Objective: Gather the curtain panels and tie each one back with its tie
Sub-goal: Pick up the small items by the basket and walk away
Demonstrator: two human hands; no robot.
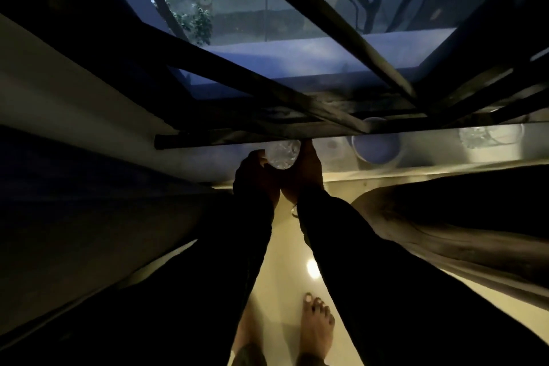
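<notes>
Both my hands reach forward to the window sill (208, 157) and hold a clear, faceted glass object (281, 154) between them. My left hand (257, 178) grips its left side with curled fingers. My right hand (306, 172) grips its right side. A dark curtain panel (74, 217) hangs at the left. A brownish curtain panel (445, 232) lies gathered at the right. No tie is visible in this dim light.
A barred window (297, 68) looks out on a dusk street. On the sill stand a pale round bowl (375, 147) and another clear glass piece (475, 137) at the right. My bare feet (316, 330) stand on glossy cream floor tiles (285, 261).
</notes>
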